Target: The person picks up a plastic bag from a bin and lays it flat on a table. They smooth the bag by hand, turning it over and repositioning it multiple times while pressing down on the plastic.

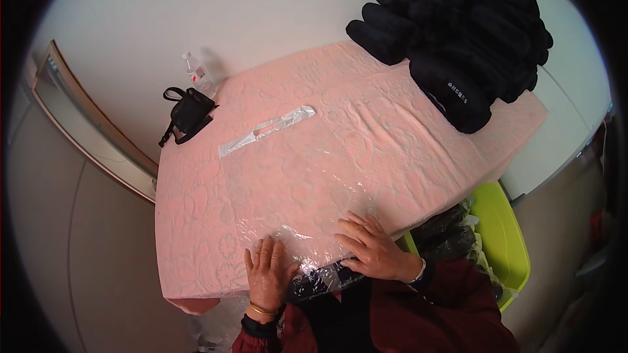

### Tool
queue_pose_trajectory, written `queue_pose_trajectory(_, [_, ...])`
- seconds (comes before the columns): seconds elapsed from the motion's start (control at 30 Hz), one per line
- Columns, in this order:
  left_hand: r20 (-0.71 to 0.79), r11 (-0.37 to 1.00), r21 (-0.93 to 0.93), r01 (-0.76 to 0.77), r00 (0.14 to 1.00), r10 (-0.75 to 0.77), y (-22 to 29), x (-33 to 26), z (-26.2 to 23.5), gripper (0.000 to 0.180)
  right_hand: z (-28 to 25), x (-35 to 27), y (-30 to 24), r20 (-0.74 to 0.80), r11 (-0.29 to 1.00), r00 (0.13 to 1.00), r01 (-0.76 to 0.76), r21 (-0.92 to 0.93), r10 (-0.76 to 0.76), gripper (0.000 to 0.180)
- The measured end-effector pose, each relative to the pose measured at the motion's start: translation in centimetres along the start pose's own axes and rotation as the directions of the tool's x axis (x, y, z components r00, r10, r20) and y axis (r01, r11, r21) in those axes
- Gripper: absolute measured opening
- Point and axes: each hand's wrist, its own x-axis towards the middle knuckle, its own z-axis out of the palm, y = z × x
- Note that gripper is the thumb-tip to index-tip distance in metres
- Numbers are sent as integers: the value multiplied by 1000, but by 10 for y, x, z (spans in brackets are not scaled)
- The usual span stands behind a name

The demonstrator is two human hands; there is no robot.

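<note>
hands: left hand and right hand lie open, palms flat on the clear plastic bag, gripping nothing.
bag: at 6 o'clock on the pink quilted table.
step: smoothing, likely.
next: judged, firm even pressing outward.

Two hands pressed one clear plastic sheet; far left stood one bottle and one black pouch; one plastic strip lay mid-table.

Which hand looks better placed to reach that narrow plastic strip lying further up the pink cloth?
Probably the left hand: the narrow plastic strip lies up and to its side, while the right hand would have to cross over.
</note>
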Motion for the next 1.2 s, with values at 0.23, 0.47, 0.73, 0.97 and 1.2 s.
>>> queue_pose_trajectory(0.23, [-89,1000,9,-14,996,15,14,13,-22,66,2,-10,13,64,991,996,-54,-125,62,53])
queue_pose_trajectory(0.47, [-81,987,-123,-106,992,96,32,8,-17,53,3,-8,25,22,992,1000,-4,-123,7,46])
queue_pose_trajectory(0.73, [-313,998,-14,-67,948,59,11,20,-11,37,-1,3,-6,-110,986,982,160,44,-154,45])
queue_pose_trajectory(0.97, [-326,999,-8,-49,944,44,4,12,-14,36,33,-5,-33,28,973,977,207,100,-211,57])
queue_pose_trajectory(1.2, [-364,999,37,-22,931,35,29,13,-21,38,34,-6,-32,142,987,979,135,82,-146,70])
